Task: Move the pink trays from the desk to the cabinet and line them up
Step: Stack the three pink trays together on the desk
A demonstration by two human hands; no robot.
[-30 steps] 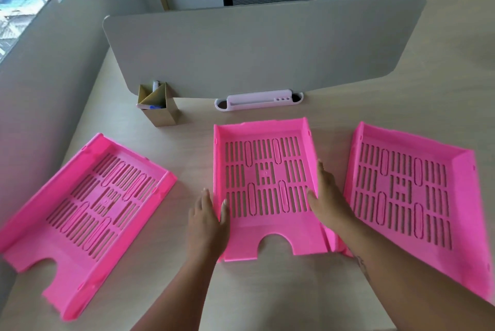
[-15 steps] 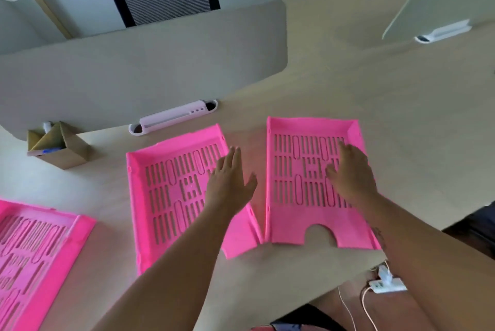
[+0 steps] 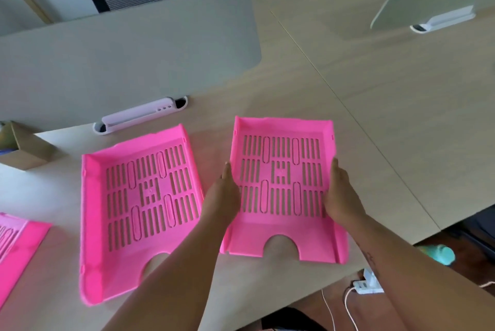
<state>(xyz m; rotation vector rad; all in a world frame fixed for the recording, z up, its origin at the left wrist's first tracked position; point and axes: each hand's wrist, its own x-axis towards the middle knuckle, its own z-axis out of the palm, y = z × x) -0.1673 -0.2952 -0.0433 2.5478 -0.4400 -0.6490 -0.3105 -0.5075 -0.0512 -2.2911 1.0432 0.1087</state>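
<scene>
Pink plastic fills the near part of the pale wooden desk (image 3: 361, 122): three slotted letter trays lie on it. The right tray (image 3: 281, 183) sits squarely, its cut-out front edge toward the person, and both hands grasp it by its side walls. The left hand (image 3: 223, 197) presses along the tray's left wall, fingers pointing away from the person, and the right hand (image 3: 341, 197) clasps the right wall, thumb inside over the slotted floor. Whether the tray is lifted clear of the desk or resting on it cannot be told. The middle tray (image 3: 139, 202) lies just beside it to the left, turned slightly, with a narrow strip of bare desk between the two; the left forearm crosses over its near right corner. Only a corner of the far-left tray (image 3: 16, 247) shows at the picture's edge, well apart from the middle one. Behind the trays stands a grey divider panel (image 3: 128, 63), held at its base by a white clip bracket (image 3: 139, 115). A small cardboard pen holder (image 3: 26, 148) stands at the left by the panel. Beyond the desk's near right edge, a white power adapter (image 3: 367, 284) with cables lies on the floor.
</scene>
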